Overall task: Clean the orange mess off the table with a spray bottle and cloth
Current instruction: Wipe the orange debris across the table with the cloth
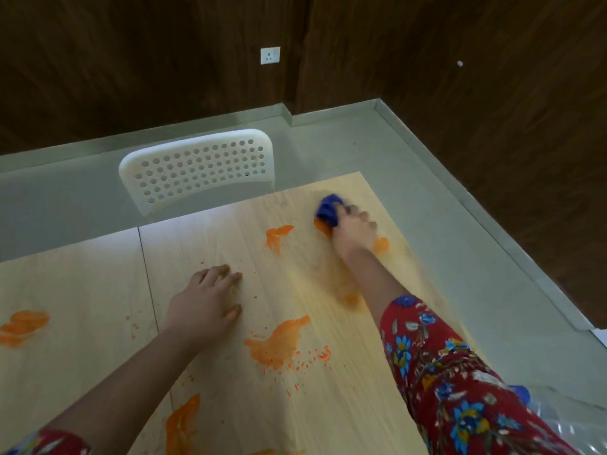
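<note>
Orange mess (279,343): wet smears and specks over the light wood table (98,290). The biggest patch is near the middle, between the two forearms. Another smear sits at the far middle (277,241), one at the left edge of view (23,326), one at the near edge (182,425), and a fainter streak lies under the right forearm. Small orange dots are scattered round the middle patch.

Blue cloth (326,211): bunched up, on the table near its far right corner, with orange showing just under its near edge. Another orange blot lies just beside the wrist on the right.

Right hand (353,229): blurred, arm stretched out, fingers curled round the cloth and gripping it against the tabletop.

Left hand (207,300): palm down on bare wood left of the middle patch, fingers straight and close together, thumb out to the side. It holds nothing; fingertips are near some specks.

Both arms wear a red flowered sleeve (460,389), pushed up past the wrist.

Clear plastic object (522,392) with a blue top at the near right, mostly hidden behind the sleeve; can't tell if it is the spray bottle.

White chair (197,169) with a holed back stands at the far edge of the table. Grey floor (427,192) beyond, dark wood wall with a white socket (270,55).
</note>
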